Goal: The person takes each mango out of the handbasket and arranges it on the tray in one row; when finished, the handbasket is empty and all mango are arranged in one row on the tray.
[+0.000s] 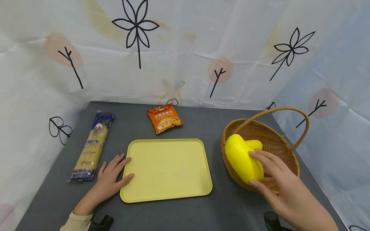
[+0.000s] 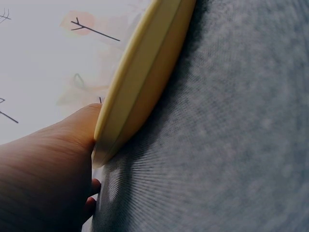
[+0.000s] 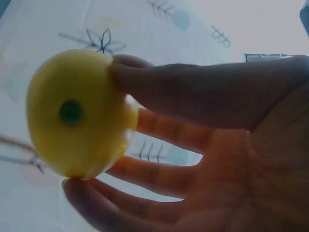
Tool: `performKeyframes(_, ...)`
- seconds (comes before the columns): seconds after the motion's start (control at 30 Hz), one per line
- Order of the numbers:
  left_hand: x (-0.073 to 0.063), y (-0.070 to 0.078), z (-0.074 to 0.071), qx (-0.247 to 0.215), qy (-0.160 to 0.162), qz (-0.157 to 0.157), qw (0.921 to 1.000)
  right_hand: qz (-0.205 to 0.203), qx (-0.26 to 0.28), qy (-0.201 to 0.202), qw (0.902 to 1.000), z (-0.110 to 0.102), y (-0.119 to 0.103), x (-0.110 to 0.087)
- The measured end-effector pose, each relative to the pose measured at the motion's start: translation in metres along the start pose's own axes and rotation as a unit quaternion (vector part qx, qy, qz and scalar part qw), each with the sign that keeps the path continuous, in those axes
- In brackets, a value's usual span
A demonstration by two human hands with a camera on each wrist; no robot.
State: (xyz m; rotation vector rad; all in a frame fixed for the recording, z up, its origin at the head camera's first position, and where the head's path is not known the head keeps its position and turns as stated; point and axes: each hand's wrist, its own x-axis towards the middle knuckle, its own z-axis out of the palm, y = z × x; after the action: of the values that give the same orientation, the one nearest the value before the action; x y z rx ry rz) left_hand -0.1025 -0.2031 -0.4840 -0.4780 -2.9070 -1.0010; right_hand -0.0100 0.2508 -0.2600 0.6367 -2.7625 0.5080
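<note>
My right hand (image 1: 284, 181) pinches a smooth yellow mango (image 1: 242, 158) between thumb and fingers, over the near left side of the wicker basket (image 1: 274, 138). In the right wrist view the mango (image 3: 72, 140) shows a round green stem spot at its end. Another yellow piece (image 1: 255, 144), its kind unclear, peeks out behind it in the basket. My left hand (image 1: 111, 178) rests at the left edge of the pale yellow tray (image 1: 167, 170), fingers extended, with fingertips touching the rim. The left wrist view shows the tray (image 2: 140, 77) edge-on beside that hand.
A long pack of noodles (image 1: 92, 146) lies on the left of the grey table (image 1: 231, 211). An orange snack bag (image 1: 164, 118) sits behind the tray. The basket's tall handle (image 1: 303, 128) arches up at the right. Patterned white cloth (image 1: 185, 41) hangs behind.
</note>
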Motion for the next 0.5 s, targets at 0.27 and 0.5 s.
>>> performKeyframes(0.27,-0.001,0.001,0.003,0.004,0.010,0.004,0.9999,-0.029,0.089,-0.021,0.9954,0.044,-0.021,0.023)
performKeyframes(0.5,0.001,0.001,0.001,0.001,0.009,0.003,1.0000,0.028,0.085,-0.046,0.9949,0.103,-0.017,0.042)
